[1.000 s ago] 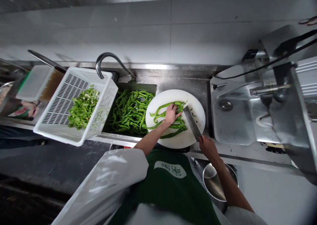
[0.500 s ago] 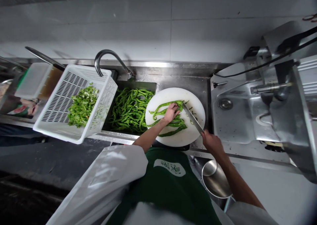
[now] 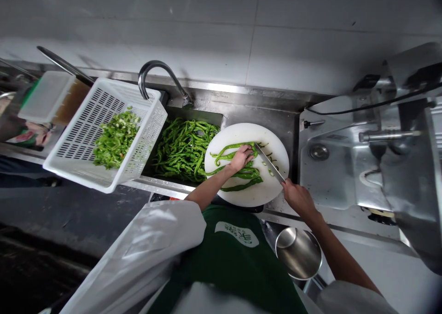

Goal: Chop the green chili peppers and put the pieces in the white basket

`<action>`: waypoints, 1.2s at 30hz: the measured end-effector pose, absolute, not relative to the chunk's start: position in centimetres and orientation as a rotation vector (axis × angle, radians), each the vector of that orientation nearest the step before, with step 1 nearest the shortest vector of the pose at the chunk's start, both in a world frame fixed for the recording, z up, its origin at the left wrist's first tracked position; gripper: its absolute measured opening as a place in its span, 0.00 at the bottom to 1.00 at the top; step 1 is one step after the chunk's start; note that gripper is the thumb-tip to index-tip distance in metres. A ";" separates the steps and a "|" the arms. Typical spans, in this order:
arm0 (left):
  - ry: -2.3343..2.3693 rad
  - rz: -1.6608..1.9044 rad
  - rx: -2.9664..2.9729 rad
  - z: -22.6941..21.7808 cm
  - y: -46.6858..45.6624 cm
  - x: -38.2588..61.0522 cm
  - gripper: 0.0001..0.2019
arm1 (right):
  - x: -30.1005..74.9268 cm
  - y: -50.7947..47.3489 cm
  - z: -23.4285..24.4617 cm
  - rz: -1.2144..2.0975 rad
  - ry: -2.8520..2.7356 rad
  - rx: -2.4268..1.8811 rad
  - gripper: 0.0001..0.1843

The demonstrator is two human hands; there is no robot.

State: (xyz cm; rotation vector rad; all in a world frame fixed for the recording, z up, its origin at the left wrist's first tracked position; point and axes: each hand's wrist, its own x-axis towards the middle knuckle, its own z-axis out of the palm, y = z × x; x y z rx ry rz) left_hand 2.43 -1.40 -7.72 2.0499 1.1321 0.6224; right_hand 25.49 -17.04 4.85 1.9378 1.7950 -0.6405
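My right hand (image 3: 297, 195) is closed round the handle of a kitchen knife (image 3: 270, 163). Its long blade slants across a round white cutting board (image 3: 248, 200), the tip at the upper ends of the peppers. With curled fingers, my left hand (image 3: 241, 157) presses down on long green peppers (image 3: 243, 186), holding them against the board just left of the blade. What lies under the fingers is partly hidden. Small cut-off stem ends (image 3: 271, 159) are scattered to the right of the blade.
Many green peppers (image 3: 186, 148) fill a sink left of the board, under a curved faucet (image 3: 157, 64). A white perforated basket (image 3: 83, 176) of chopped greens (image 3: 117, 141) sits further left. At right are a metal basin (image 3: 331, 176) and slicer-like machine (image 3: 410, 176); below, a metal pot (image 3: 299, 254).
The view has shifted and tilted slightly. Both hands, the knife and the peppers stay in nearly the same places on the board.
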 end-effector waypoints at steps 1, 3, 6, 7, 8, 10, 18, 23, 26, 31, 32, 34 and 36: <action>1.129 0.630 2.046 -7.8 -1.4 2.4 0.03 | 25.3 -16.7 4.9 -0.645 1.800 1.932 0.19; 1.131 0.620 2.047 -8.1 -1.4 2.5 0.04 | 24.7 -15.7 5.2 -0.653 1.806 1.934 0.19; 1.154 0.581 2.073 -8.3 -1.3 2.6 0.04 | 23.7 -14.2 5.8 -0.692 1.803 1.962 0.19; 1.159 0.572 2.086 -8.4 -1.3 2.6 0.04 | 23.5 -13.8 6.0 -0.710 1.797 1.975 0.19; 1.165 0.566 2.098 -8.4 -1.2 2.6 0.04 | 23.4 -13.6 6.1 -0.729 1.790 1.986 0.19; 1.175 0.547 2.121 -8.3 -1.0 2.7 0.04 | 23.5 -13.5 6.3 -0.763 1.782 1.992 0.19; 1.170 0.479 2.182 -7.2 -1.2 2.1 0.03 | 24.5 -17.1 6.4 -0.768 1.759 1.951 0.18; 1.197 0.488 2.237 -6.0 -0.4 1.3 0.08 | 24.4 -18.5 6.2 -0.768 1.685 1.990 0.20; 1.331 0.463 2.213 -5.6 1.2 1.0 0.12 | 24.3 -18.8 5.7 -0.741 1.679 2.008 0.20; 1.333 0.384 2.177 -6.5 2.0 0.8 0.14 | 23.4 -18.4 4.6 -0.784 1.655 2.048 0.21; 1.351 0.396 2.174 -6.7 2.0 0.8 0.14 | 23.2 -18.3 4.3 -0.802 1.650 2.060 0.21; 1.392 0.395 2.172 -7.0 2.0 0.9 0.15 | 23.2 -18.4 3.9 -0.840 1.648 2.079 0.20; 1.397 0.361 2.168 -6.9 2.3 0.8 0.16 | 23.7 -18.7 3.6 -0.876 1.653 2.088 0.20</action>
